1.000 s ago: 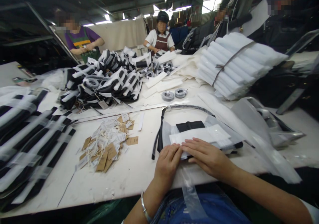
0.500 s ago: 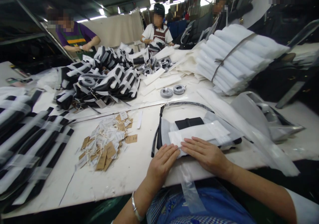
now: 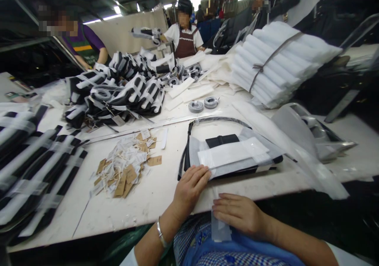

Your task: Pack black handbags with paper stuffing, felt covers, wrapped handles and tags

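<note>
Two hands worked at one clear packet [image 3: 233, 155], which lay on the white worktop [image 3: 160, 199] close to its near edge; all places below are given from this packet. Far to its left lay long black-and-white striped bundles [image 3: 32, 159], and nearer on the left, but apart from it, a loose heap of paper tags [image 3: 126, 169].

The left hand [image 3: 189, 189] rested flat on the near left corner of the packet. The fingers were stretched, so its grip was open and closed on nothing; it only pressed the corner down. Inside the packet showed a folded black piece with a white sheet over it.

Below the packet, past the worktop's edge, the right hand [image 3: 237, 214] lay on a clear plastic strip [image 3: 220, 228] that seemed to hang down from the packet to the lap. The fingers lay over the strip, slightly bent. The thumb was hidden, so I could not tell if this grip pinched the strip or only pressed it.

To my judgement, the step in hand was the handling of this loose end of film while the left hand held the packet in place. A next move with the strip would call for steady pressure on the corner and a straight, gentle pull, because thin film creases and slips easily.

Far to the right, behind the packet, stood a tied bundle of white rolls [image 3: 281, 60].
</note>
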A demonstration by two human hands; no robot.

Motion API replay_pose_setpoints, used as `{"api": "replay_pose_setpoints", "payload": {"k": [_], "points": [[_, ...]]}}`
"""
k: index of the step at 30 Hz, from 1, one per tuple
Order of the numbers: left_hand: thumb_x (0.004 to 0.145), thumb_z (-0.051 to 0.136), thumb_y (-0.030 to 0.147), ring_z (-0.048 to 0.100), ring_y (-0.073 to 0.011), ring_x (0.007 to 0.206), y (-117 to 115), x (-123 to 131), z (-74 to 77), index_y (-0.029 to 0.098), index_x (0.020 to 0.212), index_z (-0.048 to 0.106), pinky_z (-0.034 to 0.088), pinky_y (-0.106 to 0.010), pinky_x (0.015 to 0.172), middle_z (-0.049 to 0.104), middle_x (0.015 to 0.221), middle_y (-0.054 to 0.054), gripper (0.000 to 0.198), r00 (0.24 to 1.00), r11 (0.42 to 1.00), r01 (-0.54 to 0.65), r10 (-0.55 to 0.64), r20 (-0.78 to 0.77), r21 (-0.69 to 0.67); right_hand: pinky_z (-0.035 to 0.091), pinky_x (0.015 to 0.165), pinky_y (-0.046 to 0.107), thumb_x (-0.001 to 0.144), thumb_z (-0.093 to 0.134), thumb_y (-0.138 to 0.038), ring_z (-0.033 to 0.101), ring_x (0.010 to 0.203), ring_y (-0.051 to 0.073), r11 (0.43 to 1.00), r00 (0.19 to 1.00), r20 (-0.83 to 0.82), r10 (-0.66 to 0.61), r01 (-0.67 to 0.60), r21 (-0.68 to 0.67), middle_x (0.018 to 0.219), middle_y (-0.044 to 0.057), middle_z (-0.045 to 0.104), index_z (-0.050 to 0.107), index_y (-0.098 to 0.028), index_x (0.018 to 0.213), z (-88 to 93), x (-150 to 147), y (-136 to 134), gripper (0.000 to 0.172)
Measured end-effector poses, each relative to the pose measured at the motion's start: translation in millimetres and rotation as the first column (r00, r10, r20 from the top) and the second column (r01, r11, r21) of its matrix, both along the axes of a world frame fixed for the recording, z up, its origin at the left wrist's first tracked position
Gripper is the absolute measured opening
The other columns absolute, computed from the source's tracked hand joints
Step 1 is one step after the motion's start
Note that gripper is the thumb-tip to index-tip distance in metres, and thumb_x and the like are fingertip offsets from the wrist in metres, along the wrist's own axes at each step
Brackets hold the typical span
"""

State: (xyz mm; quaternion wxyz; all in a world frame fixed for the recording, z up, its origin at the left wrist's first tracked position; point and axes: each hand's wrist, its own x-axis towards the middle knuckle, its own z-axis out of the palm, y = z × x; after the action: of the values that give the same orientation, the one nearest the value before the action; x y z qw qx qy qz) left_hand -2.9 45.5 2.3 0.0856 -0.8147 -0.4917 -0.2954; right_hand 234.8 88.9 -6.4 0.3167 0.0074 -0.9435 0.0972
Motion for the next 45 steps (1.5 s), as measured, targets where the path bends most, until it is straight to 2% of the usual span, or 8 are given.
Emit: {"api": "replay_pose_setpoints", "payload": {"k": [7, 13, 17, 22, 28, 34, 37, 45], "points": [[0.098, 0.053, 0.011, 0.060, -0.0193, 0.125, 1.1, 2.9, -2.3, 0.019, 0.130, 0.060, 0.049, -0.040, 0.109, 0.068, 0.128, -0.007, 0.034, 1.000, 0.999, -0.030, 0.030, 0.006, 0.011, 0.058, 0.097, 0.033, 0.097, 0.045, -0.012, 0.073, 0.099, 0.018, 0.984, 0.995, -0.083, -0.047, 0.032, -0.177, 0.098, 0.012, 0.078, 0.068, -0.010, 0.110, 11.2, -2.7, -21.1, 0.027], [0.098, 0.053, 0.011, 0.061, -0.0196, 0.122, 1.0, 5.5, -0.8, 0.019, 0.125, 0.062, 0.050, -0.040, 0.107, 0.069, 0.127, -0.006, 0.030, 1.000, 0.999, -0.031, 0.031, 0.005, 0.025, 0.059, 0.094, 0.031, 0.096, 0.042, -0.012, 0.074, 0.098, 0.018, 0.981, 0.996, -0.094, -0.004, -0.014, -0.193, 0.098, 0.011, 0.078, 0.067, -0.011, 0.113, 26.5, -1.5, -26.1, 0.030], [0.098, 0.053, 0.012, 0.061, -0.0201, 0.121, 1.2, 5.7, -2.7, 0.019, 0.124, 0.063, 0.050, -0.040, 0.106, 0.069, 0.126, -0.007, 0.029, 0.999, 0.999, -0.033, 0.032, 0.017, 0.036, 0.057, 0.096, 0.029, 0.092, 0.042, -0.006, 0.074, 0.098, 0.016, 0.977, 0.994, -0.099, -0.045, 0.023, -0.213, 0.101, 0.009, 0.078, 0.067, -0.013, 0.112, 57.7, -7.2, -7.8, 0.033], [0.099, 0.049, 0.011, 0.064, -0.0198, 0.116, 2.6, 6.8, -3.2, 0.019, 0.117, 0.066, 0.053, -0.039, 0.103, 0.071, 0.120, -0.007, 0.026, 0.998, 0.996, -0.043, 0.039, 0.055, 0.073, 0.059, 0.086, 0.026, 0.085, 0.045, -0.003, 0.074, 0.092, 0.015, 0.949, 0.979, -0.057, -0.197, 0.176, -0.262, 0.100, 0.004, 0.079, 0.072, -0.020, 0.108, 89.2, -29.1, 40.9, 0.039], [0.099, 0.046, 0.010, 0.067, -0.0179, 0.108, 4.7, 8.8, -0.7, 0.016, 0.102, 0.067, 0.053, -0.037, 0.103, 0.073, 0.110, -0.007, 0.022, 0.995, 0.995, -0.065, 0.059, 0.087, 0.076, 0.057, 0.085, 0.036, 0.076, 0.051, -0.008, 0.072, 0.093, 0.021, 0.818, 0.892, 0.241, -0.383, 0.449, -0.360, 0.098, 0.001, 0.079, 0.078, -0.025, 0.096, 73.0, -58.8, 91.4, 0.038], [0.099, 0.043, 0.009, 0.067, -0.0192, 0.111, 2.0, 12.1, -3.6, 0.015, 0.113, 0.065, 0.053, -0.038, 0.104, 0.072, 0.116, -0.008, 0.027, 0.984, 0.995, -0.089, 0.082, 0.155, 0.040, 0.051, 0.082, 0.034, 0.085, 0.061, -0.021, 0.068, 0.088, 0.021, 0.673, 0.807, 0.393, -0.440, 0.586, -0.451, 0.089, 0.001, 0.076, 0.074, -0.024, 0.083, 62.1, -70.2, 99.3, 0.014], [0.098, 0.042, 0.007, 0.066, -0.0197, 0.112, 0.7, 12.8, -3.6, 0.014, 0.114, 0.064, 0.053, -0.039, 0.104, 0.072, 0.117, -0.009, 0.028, 0.981, 0.996, -0.090, 0.084, 0.172, 0.024, 0.047, 0.082, 0.033, 0.084, 0.068, -0.024, 0.064, 0.088, 0.021, 0.646, 0.762, 0.433, -0.481, 0.642, -0.412, 0.085, 0.001, 0.071, 0.068, -0.022, 0.078, 61.9, -73.4, 99.7, 0.006], [0.098, 0.040, 0.008, 0.067, -0.0193, 0.105, 3.7, 11.7, 3.4, 0.013, 0.124, 0.061, 0.055, -0.037, 0.100, 0.072, 0.112, -0.010, 0.033, 0.979, 0.994, -0.110, 0.104, 0.173, 0.026, 0.039, 0.067, 0.027, 0.085, 0.071, -0.030, 0.061, 0.074, 0.016, 0.627, 0.697, 0.562, -0.446, 0.691, -0.360, 0.079, -0.003, 0.065, 0.058, -0.022, 0.091, 64.5, -81.4, 113.5, 0.017]]}}
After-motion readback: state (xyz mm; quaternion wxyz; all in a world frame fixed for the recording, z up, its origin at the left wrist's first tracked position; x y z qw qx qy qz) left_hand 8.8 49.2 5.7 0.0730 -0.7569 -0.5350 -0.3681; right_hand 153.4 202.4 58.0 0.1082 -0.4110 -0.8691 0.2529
